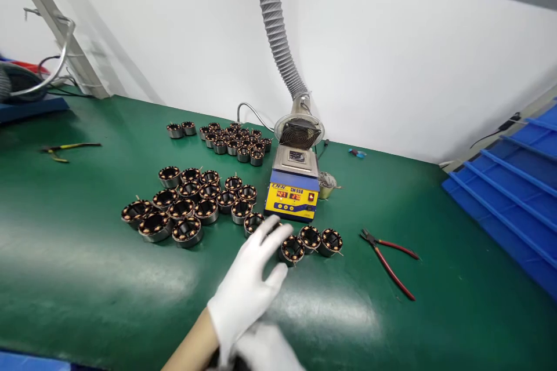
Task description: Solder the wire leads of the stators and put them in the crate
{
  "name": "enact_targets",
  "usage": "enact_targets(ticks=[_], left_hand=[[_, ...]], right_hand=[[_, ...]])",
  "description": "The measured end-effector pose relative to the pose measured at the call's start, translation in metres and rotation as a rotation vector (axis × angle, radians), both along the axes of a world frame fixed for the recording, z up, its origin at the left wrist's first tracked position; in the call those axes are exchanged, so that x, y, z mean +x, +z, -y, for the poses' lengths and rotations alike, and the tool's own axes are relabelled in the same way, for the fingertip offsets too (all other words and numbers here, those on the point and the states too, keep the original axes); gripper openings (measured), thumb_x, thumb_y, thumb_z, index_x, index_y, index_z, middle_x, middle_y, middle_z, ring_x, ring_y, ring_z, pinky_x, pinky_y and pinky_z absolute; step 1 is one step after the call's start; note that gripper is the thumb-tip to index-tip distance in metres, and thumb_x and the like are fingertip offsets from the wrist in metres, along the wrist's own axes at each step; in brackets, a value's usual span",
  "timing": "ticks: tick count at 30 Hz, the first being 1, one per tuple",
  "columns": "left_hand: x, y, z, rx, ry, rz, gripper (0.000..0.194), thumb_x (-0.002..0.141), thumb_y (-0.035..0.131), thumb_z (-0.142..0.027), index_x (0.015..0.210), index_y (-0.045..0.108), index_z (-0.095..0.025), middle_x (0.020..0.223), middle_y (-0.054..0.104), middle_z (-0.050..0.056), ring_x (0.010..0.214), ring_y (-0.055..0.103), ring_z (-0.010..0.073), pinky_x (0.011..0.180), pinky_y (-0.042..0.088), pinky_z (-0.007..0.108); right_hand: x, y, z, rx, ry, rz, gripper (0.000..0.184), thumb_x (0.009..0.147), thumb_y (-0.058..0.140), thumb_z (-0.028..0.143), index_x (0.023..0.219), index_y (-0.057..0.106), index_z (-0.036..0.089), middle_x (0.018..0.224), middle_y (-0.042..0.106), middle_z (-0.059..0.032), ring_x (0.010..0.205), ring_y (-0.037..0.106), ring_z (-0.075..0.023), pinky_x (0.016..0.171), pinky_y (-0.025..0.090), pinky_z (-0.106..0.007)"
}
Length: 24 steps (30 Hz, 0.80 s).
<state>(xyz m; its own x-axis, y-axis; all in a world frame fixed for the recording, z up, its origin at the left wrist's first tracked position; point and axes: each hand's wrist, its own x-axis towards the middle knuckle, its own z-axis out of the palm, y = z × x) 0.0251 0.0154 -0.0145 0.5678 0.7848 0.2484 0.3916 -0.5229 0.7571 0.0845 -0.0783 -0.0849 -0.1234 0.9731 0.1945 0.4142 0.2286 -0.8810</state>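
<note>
My left hand (246,278), in a white glove, stretches forward over the bench with its fingers apart and nothing in them. Its fingertips are in front of a motor stator (253,224) with copper windings and partly hide the ones around it; whether they touch cannot be seen. Beside the thumb stands another stator (292,250), with two more to its right. My right hand (267,349), also white-gloved and blurred, is at the left wrist. Its fingers seem closed on the left glove's cuff (224,353), which is drawn downward.
Several stators stand in a group (180,207) at left and another (232,142) farther back. A yellow-blue solder pot (291,194) sits under an extraction hose (276,23). Red-handled cutters (389,264) lie right, yellow-handled pliers (72,148) left. Blue crates (509,185) stand at right.
</note>
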Motion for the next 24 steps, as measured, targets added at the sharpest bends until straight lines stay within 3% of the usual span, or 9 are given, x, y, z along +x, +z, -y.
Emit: enact_targets(ticks=[2,4,6,8,12,15,18,21,24], left_hand=[[0.016,0.003,-0.009,0.223,-0.089,-0.28,0.051,0.073,0.053,-0.003,0.119,0.055,-0.025,0.139,0.041,0.009,0.13,0.033,0.0341,0.106,0.031,0.054],[0.027,0.006,-0.013,0.384,-0.123,-0.499,0.032,0.072,0.062,-0.009,0.103,0.064,-0.018,0.132,0.048,0.015,0.128,0.032,0.0423,0.104,0.03,0.058],[0.033,0.005,-0.011,0.479,-0.151,-0.61,0.017,0.079,0.062,-0.017,0.094,0.067,-0.011,0.131,0.048,0.019,0.129,0.03,0.0435,0.107,0.028,0.057],[0.033,0.002,0.0,0.494,-0.201,-0.641,0.017,0.085,0.058,-0.019,0.093,0.067,-0.007,0.132,0.048,0.021,0.132,0.026,0.041,0.11,0.025,0.053],[0.015,-0.019,0.031,0.198,-0.243,-0.513,0.04,0.075,0.071,-0.024,0.11,0.059,-0.008,0.137,0.043,0.018,0.125,0.039,0.0371,0.105,0.036,0.05],[-0.001,-0.035,0.046,0.034,-0.258,-0.44,0.038,0.074,0.067,-0.012,0.111,0.056,-0.014,0.136,0.044,0.016,0.112,0.052,0.0329,0.095,0.046,0.048],[-0.01,-0.038,0.051,-0.041,-0.223,-0.314,0.024,0.077,0.063,-0.007,0.098,0.057,-0.015,0.128,0.049,0.015,0.107,0.053,0.0323,0.09,0.046,0.047],[-0.016,-0.031,0.053,-0.23,-0.228,-0.05,0.015,0.074,0.062,-0.008,0.084,0.058,-0.018,0.121,0.052,0.009,0.103,0.053,0.0288,0.088,0.044,0.042],[-0.024,-0.031,0.058,-0.695,-0.238,0.289,0.015,0.073,0.069,-0.024,0.087,0.063,-0.02,0.111,0.057,0.006,0.102,0.053,0.0272,0.086,0.043,0.035]], right_hand=[[0.03,0.003,0.005,-0.014,-0.21,-0.202,0.036,0.072,0.062,0.055,0.063,0.067,0.021,0.058,0.064,-0.0013,0.051,0.056,-0.0135,0.049,0.042,-0.022],[0.062,0.005,0.009,-0.178,-0.411,-0.438,0.041,0.077,0.058,0.057,0.064,0.065,0.019,0.058,0.064,-0.0034,0.05,0.056,-0.0136,0.05,0.044,-0.023],[0.085,0.007,0.01,-0.284,-0.63,-0.729,0.041,0.068,0.069,0.058,0.078,0.065,0.018,0.069,0.068,-0.0052,0.05,0.058,-0.014,0.047,0.045,-0.024],[0.097,0.01,0.009,-0.345,-0.738,-0.939,0.051,0.056,0.082,0.05,0.092,0.063,0.02,0.085,0.071,-0.0073,0.062,0.064,-0.0177,0.053,0.049,-0.027],[0.092,0.022,0.005,-0.471,-0.671,-0.959,0.064,0.034,0.091,0.038,0.089,0.065,0.019,0.078,0.071,-0.0057,0.073,0.066,-0.0223,0.067,0.052,-0.034],[0.084,0.034,0.004,-0.543,-0.594,-0.806,0.048,0.044,0.088,0.041,0.081,0.068,0.017,0.078,0.07,-0.0053,0.077,0.064,-0.0206,0.075,0.05,-0.033],[0.082,0.042,0.006,-0.568,-0.544,-0.705,0.039,0.055,0.083,0.043,0.078,0.068,0.016,0.078,0.069,-0.0051,0.076,0.061,-0.0188,0.074,0.048,-0.03],[0.081,0.044,0.008,-0.477,-0.464,-0.649,0.028,0.061,0.08,0.04,0.069,0.065,0.017,0.066,0.063,-0.0007,0.063,0.056,-0.0147,0.062,0.045,-0.026],[0.08,0.05,0.007,-0.208,-0.329,-0.495,0.018,0.071,0.073,0.032,0.062,0.064,0.019,0.06,0.057,0.0013,0.057,0.051,-0.0124,0.055,0.04,-0.024]])
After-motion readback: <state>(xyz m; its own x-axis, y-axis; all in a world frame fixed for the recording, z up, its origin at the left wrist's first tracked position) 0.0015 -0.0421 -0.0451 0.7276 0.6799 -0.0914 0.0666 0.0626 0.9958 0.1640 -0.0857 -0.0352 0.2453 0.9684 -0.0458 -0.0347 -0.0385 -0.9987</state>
